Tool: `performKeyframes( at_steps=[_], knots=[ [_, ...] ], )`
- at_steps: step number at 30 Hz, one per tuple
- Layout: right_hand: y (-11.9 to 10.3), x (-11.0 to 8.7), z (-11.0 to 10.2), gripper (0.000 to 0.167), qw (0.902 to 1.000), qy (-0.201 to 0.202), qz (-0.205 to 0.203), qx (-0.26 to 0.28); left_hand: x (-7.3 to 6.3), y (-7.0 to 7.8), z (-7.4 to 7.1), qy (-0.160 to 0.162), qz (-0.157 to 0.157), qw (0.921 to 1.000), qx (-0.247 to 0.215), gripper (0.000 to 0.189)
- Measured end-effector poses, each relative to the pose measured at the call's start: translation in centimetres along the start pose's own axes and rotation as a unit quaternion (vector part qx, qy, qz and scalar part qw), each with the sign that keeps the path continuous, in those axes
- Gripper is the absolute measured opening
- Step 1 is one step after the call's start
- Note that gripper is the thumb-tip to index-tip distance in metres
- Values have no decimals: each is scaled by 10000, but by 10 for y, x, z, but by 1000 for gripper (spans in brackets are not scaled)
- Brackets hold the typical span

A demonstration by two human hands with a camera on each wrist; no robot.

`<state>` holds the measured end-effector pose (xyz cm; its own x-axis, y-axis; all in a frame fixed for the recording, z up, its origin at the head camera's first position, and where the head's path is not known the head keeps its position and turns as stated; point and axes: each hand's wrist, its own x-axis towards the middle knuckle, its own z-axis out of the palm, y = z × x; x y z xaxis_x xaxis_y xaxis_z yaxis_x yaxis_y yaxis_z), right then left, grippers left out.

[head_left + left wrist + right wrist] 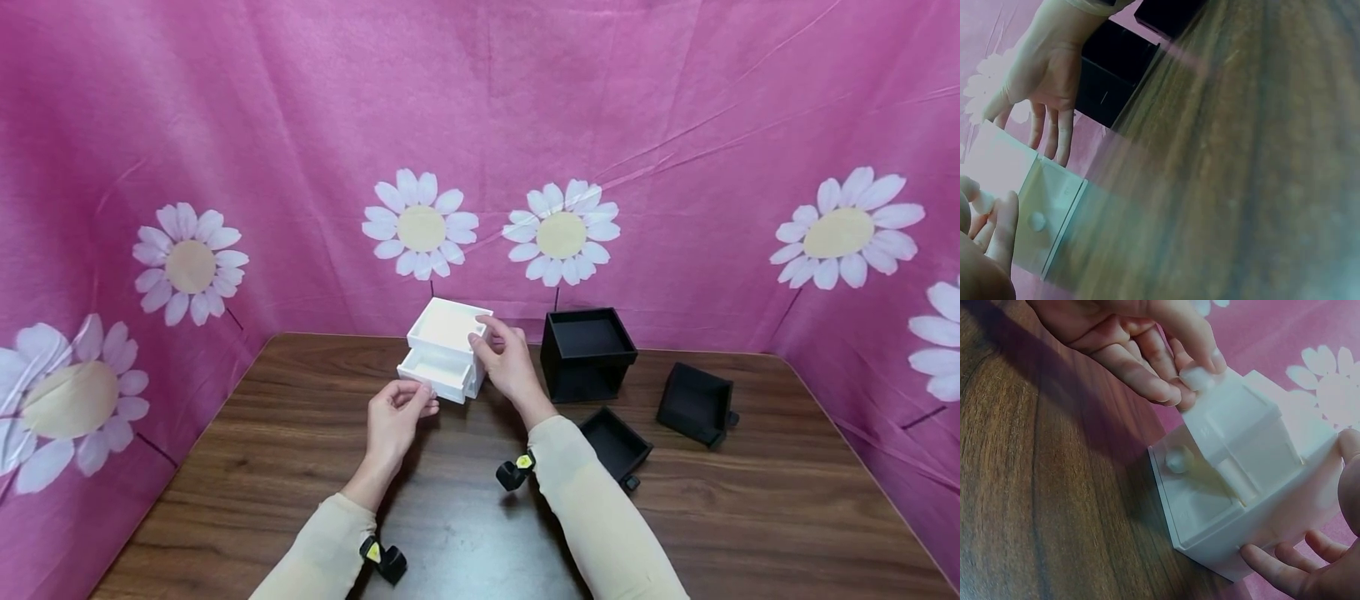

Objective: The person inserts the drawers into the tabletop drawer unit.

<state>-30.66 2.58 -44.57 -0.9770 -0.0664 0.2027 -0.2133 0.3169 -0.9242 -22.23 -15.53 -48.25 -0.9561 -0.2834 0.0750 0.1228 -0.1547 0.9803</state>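
A small white drawer box (pixel 450 321) stands at the back of the table. Its upper drawer (pixel 435 371) is pulled partway out. My left hand (pixel 393 421) pinches that drawer's round white knob (pixel 1194 379) between thumb and fingers. Below it, the lower drawer's front (pixel 1204 512) sits in the box, its own knob (pixel 1179 461) showing beneath the pulled drawer. My right hand (pixel 513 362) rests against the box's right side and top edge, its fingers mostly extended along the wall in the left wrist view.
Right of the white box stands a black box (pixel 588 367) with a recessed top. Two loose black drawers lie on the wooden table (pixel 465 517): one drawer (pixel 693 404) farther right, another drawer (pixel 615 446) nearer my right forearm. A pink daisy cloth (pixel 480 125) hangs behind.
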Motion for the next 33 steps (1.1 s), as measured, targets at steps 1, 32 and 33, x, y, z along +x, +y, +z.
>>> performKeyframes(
  at_steps=[1, 32, 33],
  knots=[
    [0, 0, 0, 42, 10000, -2, -11, 4, 1, 0, 1, 7, 4, 10000, -26, 7],
    [1, 1, 1, 41, 10000, -5, 9, 51, 27, -5, 20, 95, 14, 9999, 73, 14],
    [1, 1, 1, 41, 10000, 5, 15, 46, 28, -6, 21, 103, 14, 9999, 90, 14]
  ],
)
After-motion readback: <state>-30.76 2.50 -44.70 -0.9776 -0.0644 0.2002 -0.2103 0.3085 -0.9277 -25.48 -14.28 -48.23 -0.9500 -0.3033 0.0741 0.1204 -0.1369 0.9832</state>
